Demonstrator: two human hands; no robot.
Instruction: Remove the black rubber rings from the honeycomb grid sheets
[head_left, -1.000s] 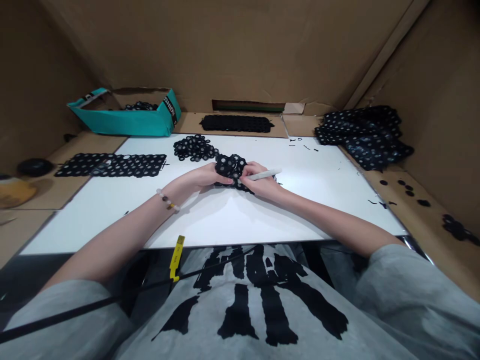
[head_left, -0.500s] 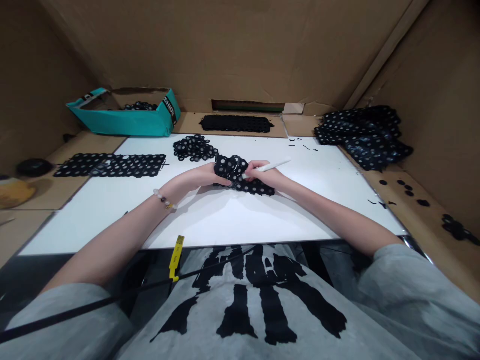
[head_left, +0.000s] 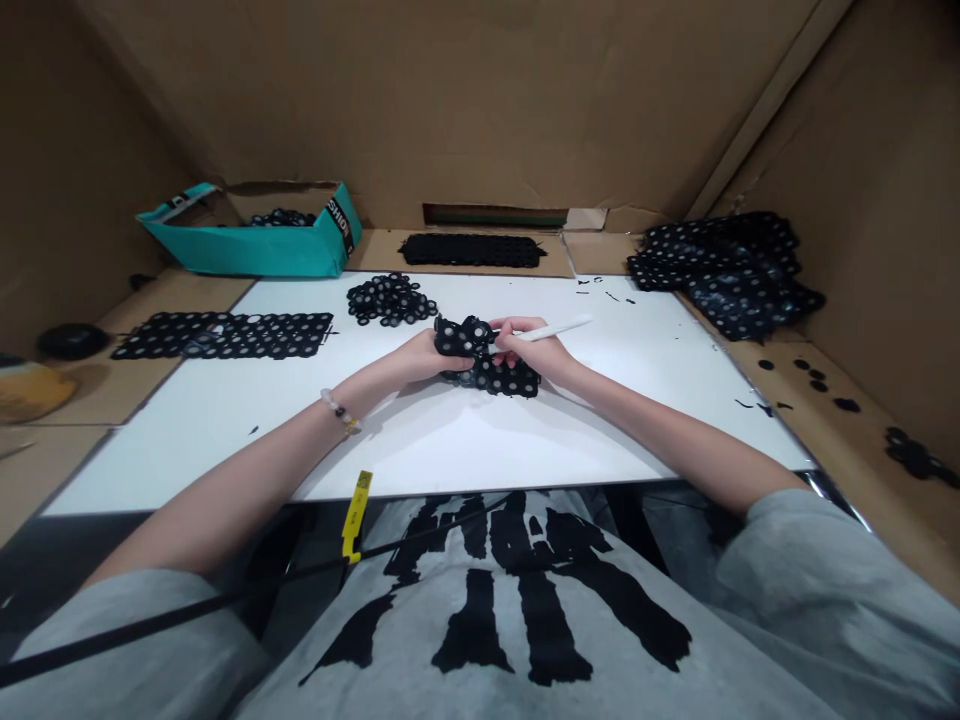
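My left hand (head_left: 429,357) is closed on a black sheet dotted with pale round spots (head_left: 517,378), its thumb lying across the front. The sheet is bent and folded over itself above the white board. Between the fingers of my right hand (head_left: 536,345) is a slim white pen-like tool (head_left: 564,326), gripped like a pencil, its back end pointing up to the right. The tool's tip is at the fold of the sheet, partly hidden by fingers. Just behind my left hand lies a pile of small black rings with pale centres (head_left: 390,299).
A flat dotted black sheet (head_left: 255,336) lies at left, near a turquoise box (head_left: 255,250) holding more rings. A black stack (head_left: 472,250) lies at the back. Crumpled dotted sheets (head_left: 720,265) and loose black discs (head_left: 847,405) sit at right. Cardboard walls (head_left: 480,100) enclose the white board (head_left: 600,440).
Both hands have shifted slightly right. The sheet is folded up more, its left part rolled over, and the white tool has moved a little right with my right hand.
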